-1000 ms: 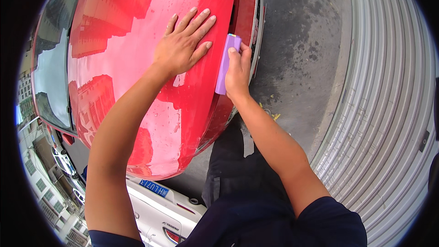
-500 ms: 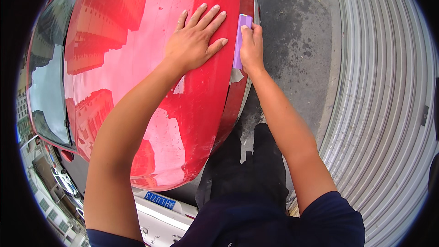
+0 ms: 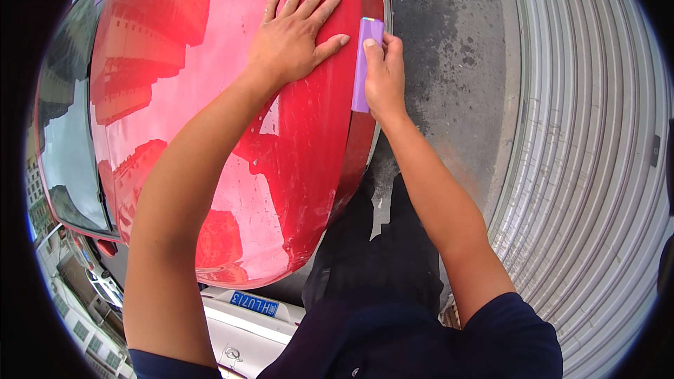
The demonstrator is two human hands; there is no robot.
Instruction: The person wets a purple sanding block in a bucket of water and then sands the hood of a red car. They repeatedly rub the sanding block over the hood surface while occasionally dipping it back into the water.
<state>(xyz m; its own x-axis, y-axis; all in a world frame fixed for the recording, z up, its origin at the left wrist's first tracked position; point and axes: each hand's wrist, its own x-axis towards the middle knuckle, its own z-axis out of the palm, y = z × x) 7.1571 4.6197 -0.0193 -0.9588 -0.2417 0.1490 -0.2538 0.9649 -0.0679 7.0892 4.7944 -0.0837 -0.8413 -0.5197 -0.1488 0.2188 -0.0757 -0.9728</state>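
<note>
A glossy red car hood with small droplets and bright reflections fills the left and middle. My left hand lies flat on it, fingers spread, near the edge on the right. Along that edge, my right hand grips a long, narrow purple block, thumb on its near face and fingers behind. The block stands lengthwise beside the hood's edge, against the darker red strip; exact contact is hard to see.
A ribbed metal shutter rises on the right, with stained grey ground between it and the car. The windshield is at far left. Behind my left arm stands a white car with a blue plate.
The view has shifted slightly. My left hand sits a little farther up the hood. The purple block has moved slightly left, and the pale patch by its lower end no longer shows.
</note>
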